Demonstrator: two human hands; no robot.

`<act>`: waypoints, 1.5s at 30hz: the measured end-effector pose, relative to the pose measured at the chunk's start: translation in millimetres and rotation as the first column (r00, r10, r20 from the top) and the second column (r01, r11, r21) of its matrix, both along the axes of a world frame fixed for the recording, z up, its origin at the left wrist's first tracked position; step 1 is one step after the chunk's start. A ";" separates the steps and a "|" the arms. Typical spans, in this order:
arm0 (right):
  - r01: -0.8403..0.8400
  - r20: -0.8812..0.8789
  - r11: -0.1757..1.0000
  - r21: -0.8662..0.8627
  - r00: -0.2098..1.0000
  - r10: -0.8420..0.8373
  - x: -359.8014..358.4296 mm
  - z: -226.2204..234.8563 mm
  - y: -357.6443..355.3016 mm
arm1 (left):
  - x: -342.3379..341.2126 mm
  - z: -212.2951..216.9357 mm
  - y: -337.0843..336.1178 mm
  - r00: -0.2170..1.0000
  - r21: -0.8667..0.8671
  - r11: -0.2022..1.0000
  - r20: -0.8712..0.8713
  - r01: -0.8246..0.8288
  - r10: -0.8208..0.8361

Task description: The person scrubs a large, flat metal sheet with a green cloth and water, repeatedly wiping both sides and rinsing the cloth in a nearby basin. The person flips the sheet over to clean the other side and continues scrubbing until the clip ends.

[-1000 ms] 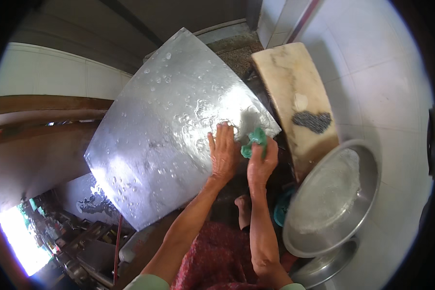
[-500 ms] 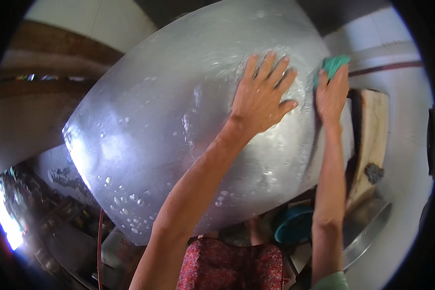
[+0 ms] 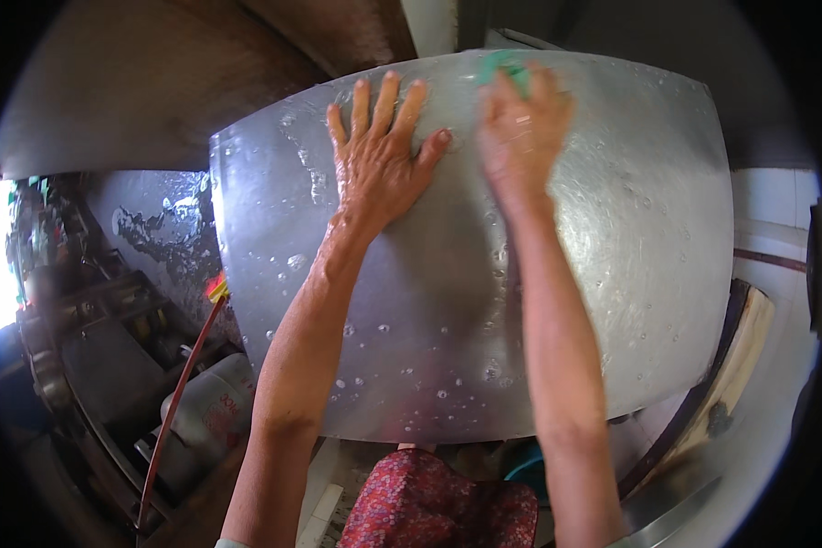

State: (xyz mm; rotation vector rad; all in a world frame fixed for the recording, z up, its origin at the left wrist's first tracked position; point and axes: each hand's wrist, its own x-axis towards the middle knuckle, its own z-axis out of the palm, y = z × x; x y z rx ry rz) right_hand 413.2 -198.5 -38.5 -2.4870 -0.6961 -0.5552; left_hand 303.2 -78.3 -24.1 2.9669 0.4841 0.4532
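Observation:
A broad, wet sheet of silvery metal [image 3: 438, 301] spreads in front of me, dotted with soap bubbles and drops. My left hand [image 3: 374, 164] lies flat on its far left part, fingers spread, holding nothing. Close to the far edge, my right hand [image 3: 525, 137] presses a green cloth [image 3: 500, 68] against the metal. That hand is smeared by motion, and its palm and part of the cloth are hidden.
At left stand a grey metal container [image 3: 212, 406] and a thin red pole [image 3: 181, 393] with a yellow end. A teal basin [image 3: 526, 473] shows partly below the sheet. A pale wooden piece [image 3: 744, 352] at right bears a dark scouring pad [image 3: 720, 418]. Brown panels [image 3: 155, 82] rise beyond.
The view has swung, and the sheet now lies squarer before me. My right hand has moved with the cloth from the sheet's right edge to its far edge. The left hand remains spread on the metal.

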 end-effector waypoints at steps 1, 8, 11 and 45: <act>-0.074 -0.034 0.995 0.071 0.997 0.076 -27.6 5.1 23.4 | -13.1 -2.5 13.8 0.999 0.027 0.999 0.018 -0.043 0.042; -0.316 -0.216 0.945 0.083 0.920 0.327 -171.4 23.8 36.9 | -110.4 -1.7 82.4 0.867 0.036 0.871 -0.083 -0.490 0.491; -0.342 -0.227 0.936 0.089 0.908 0.353 -207.2 13.5 -40.4 | -172.7 0.7 55.2 0.807 0.048 0.822 -0.166 -0.567 0.566; -0.051 -0.401 0.880 0.471 0.876 0.266 -354.6 37.1 -111.2 | -378.1 -14.8 -25.7 0.511 -0.759 0.119 -0.305 -0.640 0.804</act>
